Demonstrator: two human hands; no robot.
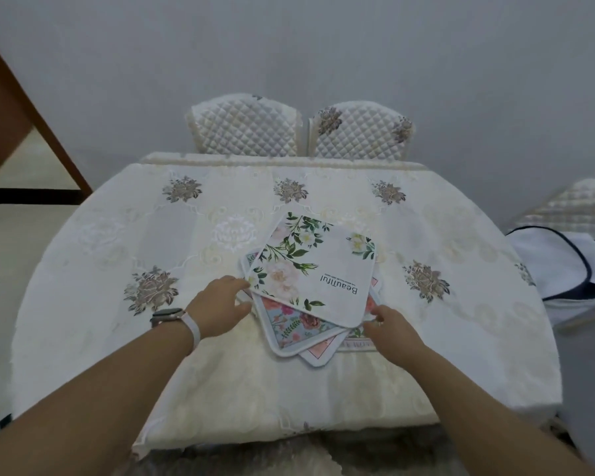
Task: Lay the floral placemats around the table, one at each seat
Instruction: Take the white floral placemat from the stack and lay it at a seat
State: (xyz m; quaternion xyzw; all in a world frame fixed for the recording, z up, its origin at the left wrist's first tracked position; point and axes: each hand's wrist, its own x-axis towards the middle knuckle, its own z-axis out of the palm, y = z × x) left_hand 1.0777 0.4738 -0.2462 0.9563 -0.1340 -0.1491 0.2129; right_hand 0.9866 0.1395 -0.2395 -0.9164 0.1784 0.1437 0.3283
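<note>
A loose stack of floral placemats lies in the middle of the table (83,304), which wears a cream embroidered cloth. The top placemat (318,269) is white with green leaves, pale roses and the word "Beautiful". Under it a light blue placemat (291,326) with pink flowers sticks out toward me, and a pink-edged placemat (318,353) shows below that. My left hand (220,305) touches the left corner of the top placemat, fingers curled at its edge. My right hand (390,326) pinches the stack's near right corner. Whether either hand has lifted a placemat is unclear.
Two quilted cream chair backs (244,127) (361,132) stand at the far side against the grey wall. Another quilted chair (577,204) and a white bag with dark trim (564,266) are at the right. A brown wooden frame (11,108) leans at the left.
</note>
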